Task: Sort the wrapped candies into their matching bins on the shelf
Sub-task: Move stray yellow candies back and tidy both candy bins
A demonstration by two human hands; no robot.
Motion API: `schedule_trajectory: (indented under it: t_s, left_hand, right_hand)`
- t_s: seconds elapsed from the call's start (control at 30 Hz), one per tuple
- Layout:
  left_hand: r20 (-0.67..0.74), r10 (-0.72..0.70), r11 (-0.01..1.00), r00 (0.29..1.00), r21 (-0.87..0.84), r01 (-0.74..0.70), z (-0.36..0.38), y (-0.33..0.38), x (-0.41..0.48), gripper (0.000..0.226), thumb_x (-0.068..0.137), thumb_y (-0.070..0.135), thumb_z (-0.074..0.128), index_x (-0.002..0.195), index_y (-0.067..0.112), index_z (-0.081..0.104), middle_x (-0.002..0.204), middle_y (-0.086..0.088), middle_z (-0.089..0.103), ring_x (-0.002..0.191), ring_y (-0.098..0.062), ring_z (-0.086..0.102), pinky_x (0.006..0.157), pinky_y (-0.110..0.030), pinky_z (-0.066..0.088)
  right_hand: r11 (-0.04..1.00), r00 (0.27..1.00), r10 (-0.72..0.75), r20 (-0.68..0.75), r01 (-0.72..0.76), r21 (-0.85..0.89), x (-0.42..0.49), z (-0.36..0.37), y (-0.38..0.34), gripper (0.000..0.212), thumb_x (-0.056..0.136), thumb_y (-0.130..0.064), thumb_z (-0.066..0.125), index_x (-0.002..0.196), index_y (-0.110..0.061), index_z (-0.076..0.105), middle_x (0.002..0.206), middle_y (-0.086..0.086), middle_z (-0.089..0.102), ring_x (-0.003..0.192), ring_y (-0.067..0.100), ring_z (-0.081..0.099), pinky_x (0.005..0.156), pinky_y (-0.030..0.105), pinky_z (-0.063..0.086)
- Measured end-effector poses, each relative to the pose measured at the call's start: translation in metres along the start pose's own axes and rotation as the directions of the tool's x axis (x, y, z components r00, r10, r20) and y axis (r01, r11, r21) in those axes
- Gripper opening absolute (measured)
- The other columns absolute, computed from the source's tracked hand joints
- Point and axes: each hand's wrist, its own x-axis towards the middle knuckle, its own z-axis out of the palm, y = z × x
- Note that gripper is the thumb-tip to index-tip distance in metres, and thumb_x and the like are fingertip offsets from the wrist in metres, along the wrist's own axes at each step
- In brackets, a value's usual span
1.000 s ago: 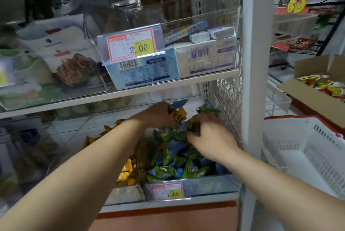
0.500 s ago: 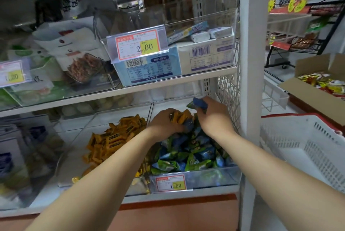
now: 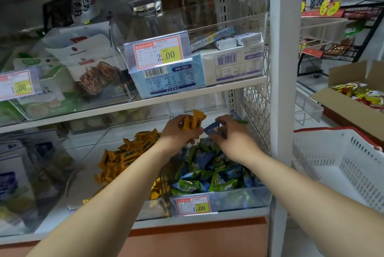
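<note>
Left hand [image 3: 178,132] grips yellow candies [image 3: 193,121], right hand [image 3: 233,135] pinches blue candy [image 3: 214,130]; prob. strays, so drop yellows in left bin [image 3: 83,173] w/o spilling.

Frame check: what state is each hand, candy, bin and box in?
Left hand: gripping a bunch of orange-wrapped candies.
Right hand: pinching one blue-wrapped candy.
Clear plastic right bin: holds mixed green and blue candies.
Clear plastic left bin: holds loose orange candies.
Brown cardboard box: flaps open.
</note>
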Motion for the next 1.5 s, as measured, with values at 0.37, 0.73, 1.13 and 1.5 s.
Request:
schedule_trajectory:
  t_s: [0.37, 0.73, 1.13, 1.5]
  left_hand:
    - [-0.197, 0.032, 0.881, 0.980, 0.469, 0.066, -0.081, -0.018, -0.020, 0.056, 0.075, 0.039, 0.083, 0.124, 0.030, 0.057, 0.111, 0.003, 0.066, 0.094, -0.018, 0.065, 0.064, -0.018, 0.044]
    - [-0.062, 0.153, 0.760, 0.986, 0.645, -0.078, -0.083, -0.004, -0.050, 0.061, 0.076, 0.056, 0.070, 0.129, 0.029, 0.059, 0.130, 0.005, 0.062, 0.115, -0.014, 0.058, 0.086, -0.022, 0.043]
    - [0.519, -0.064, 0.528, 0.852, 0.742, -0.413, 0.047, -0.007, -0.025, 0.085, 0.079, 0.077, 0.059, 0.151, 0.041, 0.031, 0.163, 0.003, 0.024, 0.145, -0.027, 0.027, 0.112, -0.041, 0.034]
    - [0.260, -0.123, 0.361, 0.958, 0.911, -0.201, 0.011, 0.016, 0.014, 0.071, 0.077, 0.063, 0.070, 0.133, 0.022, 0.053, 0.131, -0.006, 0.054, 0.113, -0.031, 0.056, 0.088, -0.042, 0.051]
  right_hand:
    - [0.849, 0.983, -0.175, 0.050, 0.176, -0.498, -0.018, 0.014, -0.034, 0.055, 0.093, -0.046, 0.050, 0.144, -0.026, 0.044, 0.141, 0.004, 0.049, 0.130, 0.029, 0.040, 0.101, 0.043, 0.036]
    - [0.877, 0.966, -0.182, 0.182, 0.243, -0.415, -0.028, -0.022, -0.024, 0.040, 0.090, -0.040, 0.059, 0.129, -0.029, 0.060, 0.127, -0.004, 0.058, 0.112, 0.021, 0.058, 0.075, 0.030, 0.047]
    - [0.849, 0.984, -0.139, 0.107, 0.174, -0.498, -0.118, -0.068, 0.000, 0.034, 0.094, -0.044, 0.051, 0.124, -0.031, 0.060, 0.118, -0.016, 0.057, 0.109, 0.009, 0.056, 0.086, 0.032, 0.050]
    - [0.848, 0.975, -0.056, 0.214, 0.160, -0.505, -0.146, -0.061, 0.003, 0.043, 0.093, -0.042, 0.053, 0.134, -0.029, 0.056, 0.129, -0.014, 0.054, 0.121, 0.011, 0.052, 0.100, 0.035, 0.047]
